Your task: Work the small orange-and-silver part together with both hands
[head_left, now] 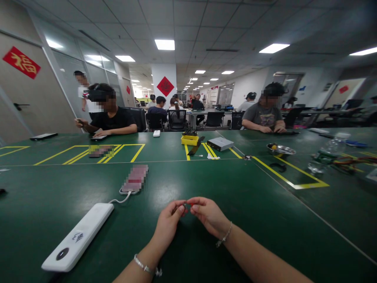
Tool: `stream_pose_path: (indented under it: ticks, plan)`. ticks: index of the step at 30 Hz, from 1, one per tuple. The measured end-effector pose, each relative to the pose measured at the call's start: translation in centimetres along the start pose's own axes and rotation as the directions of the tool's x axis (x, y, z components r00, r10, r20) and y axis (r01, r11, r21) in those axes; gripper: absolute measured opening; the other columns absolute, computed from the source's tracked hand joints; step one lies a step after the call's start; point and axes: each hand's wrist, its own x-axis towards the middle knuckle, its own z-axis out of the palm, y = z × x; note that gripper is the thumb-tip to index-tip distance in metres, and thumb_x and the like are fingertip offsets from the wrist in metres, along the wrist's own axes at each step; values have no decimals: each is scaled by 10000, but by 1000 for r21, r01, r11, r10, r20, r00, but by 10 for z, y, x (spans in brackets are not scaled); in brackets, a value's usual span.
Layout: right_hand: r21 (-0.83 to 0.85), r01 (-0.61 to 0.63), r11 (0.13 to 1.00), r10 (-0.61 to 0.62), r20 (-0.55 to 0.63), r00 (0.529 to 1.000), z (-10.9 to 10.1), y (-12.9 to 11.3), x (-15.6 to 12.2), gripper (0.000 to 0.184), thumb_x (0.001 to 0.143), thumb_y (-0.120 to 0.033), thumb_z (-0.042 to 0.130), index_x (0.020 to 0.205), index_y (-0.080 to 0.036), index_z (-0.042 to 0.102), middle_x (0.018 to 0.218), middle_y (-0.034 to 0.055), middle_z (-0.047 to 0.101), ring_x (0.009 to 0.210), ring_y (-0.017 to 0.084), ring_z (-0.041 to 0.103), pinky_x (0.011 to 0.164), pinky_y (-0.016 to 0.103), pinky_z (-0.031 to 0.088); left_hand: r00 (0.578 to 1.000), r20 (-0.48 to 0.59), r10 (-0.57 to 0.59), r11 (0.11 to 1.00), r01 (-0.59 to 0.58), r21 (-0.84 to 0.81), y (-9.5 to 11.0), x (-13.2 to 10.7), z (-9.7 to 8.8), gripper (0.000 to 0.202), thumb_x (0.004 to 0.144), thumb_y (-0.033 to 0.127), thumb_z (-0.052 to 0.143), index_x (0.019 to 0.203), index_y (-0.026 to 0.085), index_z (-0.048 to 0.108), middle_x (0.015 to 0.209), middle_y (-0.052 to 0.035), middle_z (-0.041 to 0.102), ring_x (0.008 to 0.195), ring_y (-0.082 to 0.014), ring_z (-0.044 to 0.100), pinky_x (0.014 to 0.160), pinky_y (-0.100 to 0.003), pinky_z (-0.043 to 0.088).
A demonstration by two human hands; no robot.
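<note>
Above the near middle of the green table [235,236], my left hand [171,217] and my right hand [208,214] are close together, fingertips nearly meeting. Both are pinched closed with thumb against forefinger. A tiny red thing [191,204] shows at the fingertips of my right hand; its kind is too small to tell. Something small and dark, mostly covered by the fingers, is in the pinch of my left hand. Whether the two bits are joined I cannot tell. Each wrist wears a bracelet.
To the left lie a white power bank-like device [79,236] and a cabled phone [134,179]. Farther off are a yellow tray [189,140], a grey box [220,144], a metal bowl [285,150] and a plastic bottle [326,155]. Two people sit across the table.
</note>
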Motion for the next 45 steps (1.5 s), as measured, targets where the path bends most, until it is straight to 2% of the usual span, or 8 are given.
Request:
stream_pose_path:
  ticks: [6,10,16,21,27,34,40,45]
  plan:
    - [-11,21,1000,-20,18,1000,-9,1,-1,315,571,-287,694,809,-136,554,734,14,582,543,54,489,541,205,393,999,39,-4,1000,5,-1,-6,1,3,188,705,258,542,851,149,588,762,-28,628,716,-152,552,693,-270,406]
    - [-17,16,1000,-15,52,999,-8,4,-1,308,636,-377,640,795,-126,563,668,6,554,560,62,482,565,217,390,999,38,-1,1000,1,-5,-6,0,3,151,683,249,569,797,151,579,736,-17,615,696,-144,546,665,-256,403]
    - [-142,71,987,-66,39,997,-8,2,-3,272,553,-251,694,773,-143,577,684,-13,560,596,69,492,613,228,396,1000,16,4,999,-5,50,-1,-3,2,153,688,287,568,768,157,584,684,1,599,660,-140,534,631,-245,393]
    - [-507,215,835,-211,66,975,-8,-1,-5,132,600,-209,634,724,-168,614,653,-13,572,623,102,519,618,245,417,999,41,0,998,-3,63,1,-3,3,169,693,298,559,776,155,593,704,-14,617,684,-154,548,644,-256,396]
    - [-659,348,667,-350,135,927,-9,-2,-9,167,673,-169,552,796,-208,659,794,17,578,753,124,527,709,259,429,999,35,-13,996,9,89,2,-3,3,157,669,286,575,750,153,596,675,-8,616,641,-147,542,622,-256,396]
    - [-638,324,699,-331,112,937,-8,1,-7,198,706,-171,486,818,-201,648,765,10,575,629,97,515,647,255,440,998,62,7,997,-12,75,2,-4,4,133,710,274,539,771,166,586,724,-12,635,677,-148,555,648,-254,404]
    - [-601,243,761,-267,51,962,-5,4,-8,194,716,-239,506,869,-189,614,802,20,625,729,134,567,709,285,455,1000,9,14,990,-15,142,1,-4,4,163,711,309,539,782,170,587,698,-2,618,650,-145,542,619,-248,398]
    - [-676,276,684,-321,61,945,-6,1,-10,188,687,-254,554,844,-198,641,850,30,635,798,156,576,763,303,445,998,-39,39,977,-30,209,-1,-5,4,179,714,333,529,777,178,593,692,-3,617,652,-157,546,617,-257,395]
